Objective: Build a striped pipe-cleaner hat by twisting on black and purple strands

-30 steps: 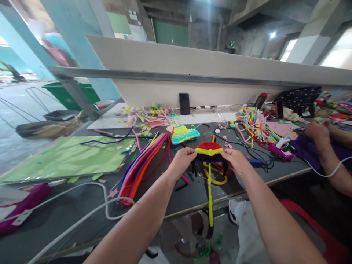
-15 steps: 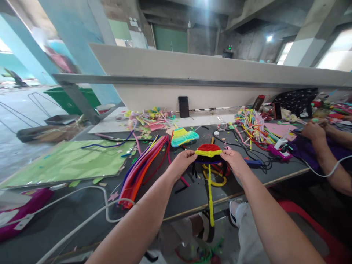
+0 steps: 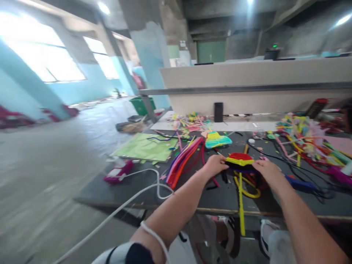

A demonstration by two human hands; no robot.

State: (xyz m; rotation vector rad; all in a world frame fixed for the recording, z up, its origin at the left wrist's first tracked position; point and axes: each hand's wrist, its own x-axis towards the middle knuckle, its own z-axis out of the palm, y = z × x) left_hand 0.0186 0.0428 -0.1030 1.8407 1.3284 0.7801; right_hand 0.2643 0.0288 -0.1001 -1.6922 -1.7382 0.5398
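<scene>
Between my two hands is a pipe-cleaner piece (image 3: 239, 161), red on top with a yellow band and black and purple below. My left hand (image 3: 216, 165) pinches its left end. The right end is pinched by my right hand (image 3: 266, 169). A yellow pipe cleaner (image 3: 241, 209) hangs down from the middle past the table edge. Beneath, a yellow loop (image 3: 251, 192) rests on the table. Left of my hands lies a bundle of pink, purple and orange pipe cleaners (image 3: 184, 161). Behind my left hand sits a yellow and turquoise pipe-cleaner shape (image 3: 218, 140).
A green sheet (image 3: 145, 146) and a magenta glue gun (image 3: 118, 172) lie to the left, with a white cord (image 3: 132, 200) crossing my left arm. A phone (image 3: 218, 112) leans on the back panel. A blue-handled tool (image 3: 301, 183) and piled pipe cleaners (image 3: 305, 137) are at right.
My view has swung left, so the scene sits further right and the co-worker's hands are out of sight. Both hands keep hold of the pipe-cleaner piece.
</scene>
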